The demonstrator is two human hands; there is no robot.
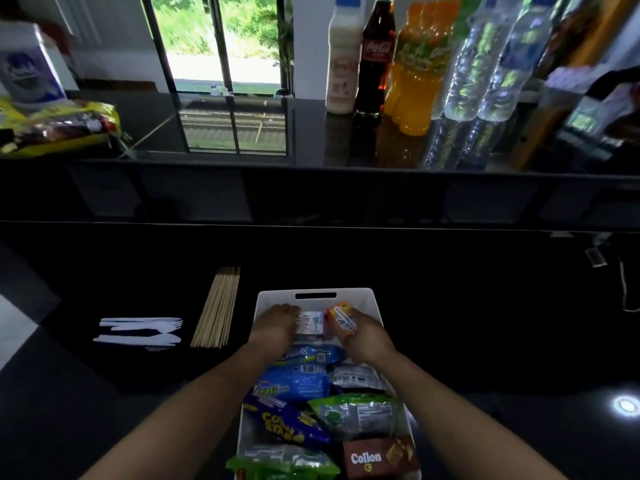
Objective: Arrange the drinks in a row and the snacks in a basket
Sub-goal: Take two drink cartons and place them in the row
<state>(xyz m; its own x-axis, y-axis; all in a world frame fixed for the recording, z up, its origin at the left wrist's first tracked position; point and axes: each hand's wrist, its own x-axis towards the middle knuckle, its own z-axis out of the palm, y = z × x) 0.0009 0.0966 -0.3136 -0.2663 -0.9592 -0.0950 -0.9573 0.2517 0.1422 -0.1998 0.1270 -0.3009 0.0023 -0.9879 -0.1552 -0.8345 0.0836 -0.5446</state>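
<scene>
A white basket [315, 293] stands on the dark lower counter, filled with snack packs: blue bags [294, 381], a green bag [356, 415], a brown Collon box [375, 457]. Both hands are inside its far end. My left hand [277, 327] holds a small white carton [311, 323]. My right hand [363, 337] grips a small orange pack [341, 317]. On the raised shelf at the back right stand drinks in a row: a milky white bottle [343, 60], a cola bottle [375, 57], an orange drink bottle [419, 71] and clear water bottles [485, 64].
Wooden skewers [218, 308] and white plastic cutlery [142, 329] lie left of the basket. A yellow snack bag [59, 128] and a white-blue box [26, 64] sit on the shelf's far left. A cable [623, 285] runs at the right.
</scene>
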